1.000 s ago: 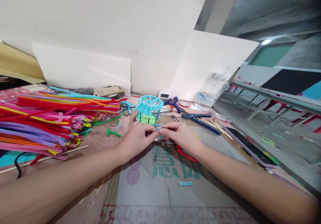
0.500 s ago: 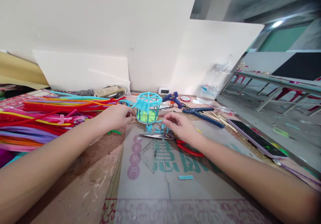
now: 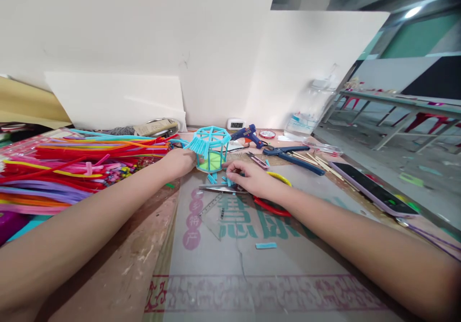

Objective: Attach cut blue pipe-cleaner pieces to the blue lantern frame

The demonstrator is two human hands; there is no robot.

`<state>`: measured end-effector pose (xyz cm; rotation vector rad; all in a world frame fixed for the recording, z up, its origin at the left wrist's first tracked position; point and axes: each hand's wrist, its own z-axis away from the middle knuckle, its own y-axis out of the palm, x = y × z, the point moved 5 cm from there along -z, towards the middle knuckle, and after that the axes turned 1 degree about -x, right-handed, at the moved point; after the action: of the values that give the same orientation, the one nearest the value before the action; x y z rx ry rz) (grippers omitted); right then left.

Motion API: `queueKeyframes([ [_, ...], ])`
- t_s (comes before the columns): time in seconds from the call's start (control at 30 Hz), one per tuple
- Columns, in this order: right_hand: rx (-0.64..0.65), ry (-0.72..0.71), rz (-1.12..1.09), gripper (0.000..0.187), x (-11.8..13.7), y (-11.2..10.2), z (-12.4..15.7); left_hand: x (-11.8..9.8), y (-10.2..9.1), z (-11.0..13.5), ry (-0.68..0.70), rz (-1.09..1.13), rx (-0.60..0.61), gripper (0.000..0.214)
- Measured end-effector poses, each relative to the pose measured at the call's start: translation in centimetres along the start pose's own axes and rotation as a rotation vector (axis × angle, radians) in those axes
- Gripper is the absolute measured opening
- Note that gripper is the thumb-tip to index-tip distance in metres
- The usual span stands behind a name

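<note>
A small light-blue pipe-cleaner cage (image 3: 218, 143) with a yellow-green base stands at the middle of the table, blue strips fanning out from its top left. My left hand (image 3: 180, 162) is closed at the cage's left side, its fingertips partly hidden by the bars. Just right of the cage, my right hand (image 3: 248, 175) has its thumb and forefinger pinched over short blue pipe-cleaner pieces (image 3: 212, 179); one seems to be between the fingertips. Beneath that hand lie scissors (image 3: 272, 206) with red and yellow handles, blades pointing left.
Bundles of coloured pipe cleaners (image 3: 68, 187) cover the left side. Behind are a blue glue gun (image 3: 248, 133), a small digital clock (image 3: 236, 124) and a plastic bottle (image 3: 306, 108). Blue-handled pliers (image 3: 298, 158), wooden sticks (image 3: 326, 165) and a phone (image 3: 372, 187) lie to the right.
My left hand has moved slightly right, against the cage. My right hand has shifted a little left, lower over the blue pieces. The view has tilted slightly.
</note>
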<state>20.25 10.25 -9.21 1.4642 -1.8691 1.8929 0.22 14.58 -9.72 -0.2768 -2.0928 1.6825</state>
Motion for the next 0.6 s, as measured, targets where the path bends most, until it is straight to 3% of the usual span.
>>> queueKeyframes([
  [0.27, 0.01, 0.002, -0.012, 0.009, 0.0, 0.0, 0.0, -0.1, -0.6, 0.8, -0.117, 0.004, -0.095, 0.032],
  [0.6, 0.014, 0.022, -0.009, 0.011, 0.3, 0.0, 0.1, -0.7, -1.3, 1.2, -0.106, -0.044, -0.165, 0.034],
])
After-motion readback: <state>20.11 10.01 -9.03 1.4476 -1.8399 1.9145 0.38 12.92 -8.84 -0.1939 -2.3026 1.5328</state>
